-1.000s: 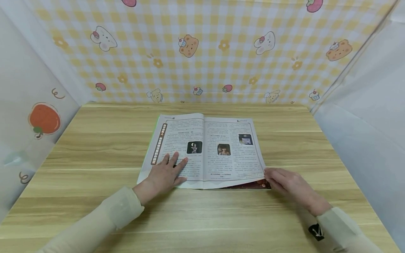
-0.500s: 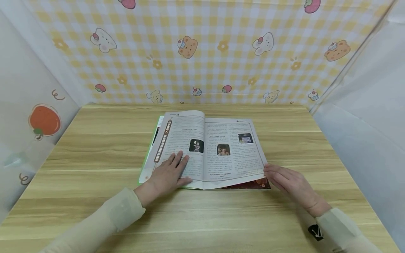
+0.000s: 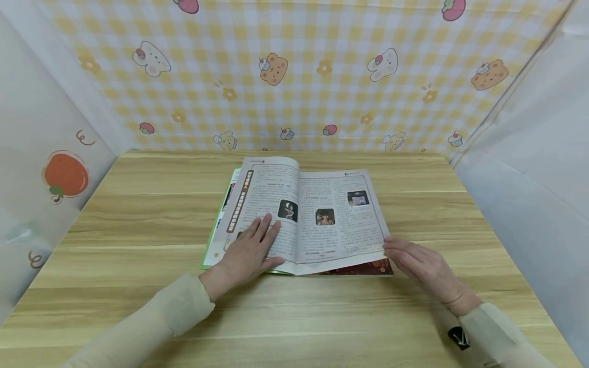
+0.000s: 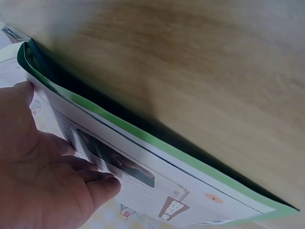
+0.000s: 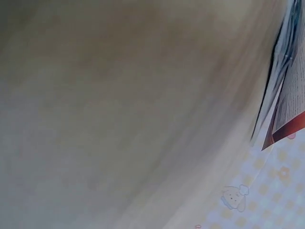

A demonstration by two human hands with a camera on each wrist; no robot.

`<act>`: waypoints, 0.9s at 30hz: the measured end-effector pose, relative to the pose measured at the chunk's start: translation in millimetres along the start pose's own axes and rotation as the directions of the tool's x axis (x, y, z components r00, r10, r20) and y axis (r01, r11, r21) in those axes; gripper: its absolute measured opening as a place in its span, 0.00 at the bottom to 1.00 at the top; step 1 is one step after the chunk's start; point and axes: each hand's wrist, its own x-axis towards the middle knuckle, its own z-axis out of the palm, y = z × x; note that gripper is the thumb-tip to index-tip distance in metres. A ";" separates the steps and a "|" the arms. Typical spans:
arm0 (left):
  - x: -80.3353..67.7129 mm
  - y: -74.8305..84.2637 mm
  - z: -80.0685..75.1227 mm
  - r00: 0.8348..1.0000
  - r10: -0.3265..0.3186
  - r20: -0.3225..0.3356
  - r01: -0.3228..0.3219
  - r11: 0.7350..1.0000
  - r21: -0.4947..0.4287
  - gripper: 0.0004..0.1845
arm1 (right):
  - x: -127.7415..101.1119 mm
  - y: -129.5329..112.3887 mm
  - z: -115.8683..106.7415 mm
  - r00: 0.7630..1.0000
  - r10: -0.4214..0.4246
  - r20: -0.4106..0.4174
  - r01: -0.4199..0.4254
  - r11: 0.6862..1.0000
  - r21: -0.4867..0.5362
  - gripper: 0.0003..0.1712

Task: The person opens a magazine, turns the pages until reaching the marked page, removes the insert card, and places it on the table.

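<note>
We see one magazine (image 3: 303, 217) lying open near the middle of the wooden counter (image 3: 138, 214), and we take it as our landmark. The left hand (image 3: 248, 253) rests on the magazine's left page, near its lower edge; the fingers are straight and slightly spread, pressing on the paper, with the thumb at the bottom margin. That left page bows upward off the pages beneath it, so a strip of the green-edged cover shows to the left of it. In the left wrist view the same hand (image 4: 43, 176) lies on the printed page, beside the green edge of the magazine (image 4: 157, 143).

The right hand (image 3: 421, 268) lies at the magazine's lower right corner, its fingertips (image 3: 388, 249) touching the edge of the right page; the fingers are extended and close together, and we cannot tell whether they pinch the sheet. A red inner page peeks out under that corner.

We count two hands, one magazine, three small photographs on the open spread.
</note>
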 end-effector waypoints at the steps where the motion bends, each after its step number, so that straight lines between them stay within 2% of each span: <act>1: 0.0 0.4 -0.3 1.000 0.004 -0.006 -0.004 1.000 0.002 0.42 | 1.5 -0.2 -0.4 1.000 -0.007 -0.009 0.007 1.000 0.002 0.21; 7: 1.2 3.8 -2.1 1.000 0.012 -0.012 -0.012 1.000 0.011 0.42 | 11.9 -1.8 -2.7 0.997 -0.038 -0.067 0.039 0.999 0.019 0.20; 12: 5.3 13.6 -3.8 0.999 0.039 -0.008 -0.039 0.999 0.013 0.42 | 19.0 -3.5 -3.2 0.993 -0.049 -0.109 0.052 0.998 0.029 0.19; 22: 21.1 52.9 0.0 0.984 0.175 -0.018 -0.175 0.984 0.026 0.42 | 22.6 -6.7 -4.8 0.991 -0.064 -0.121 0.068 0.997 0.028 0.19; 27: 31.2 76.6 3.2 0.974 0.224 0.027 -0.225 0.974 0.028 0.41 | 22.2 -7.7 -5.9 0.990 -0.063 -0.126 0.067 0.997 0.031 0.19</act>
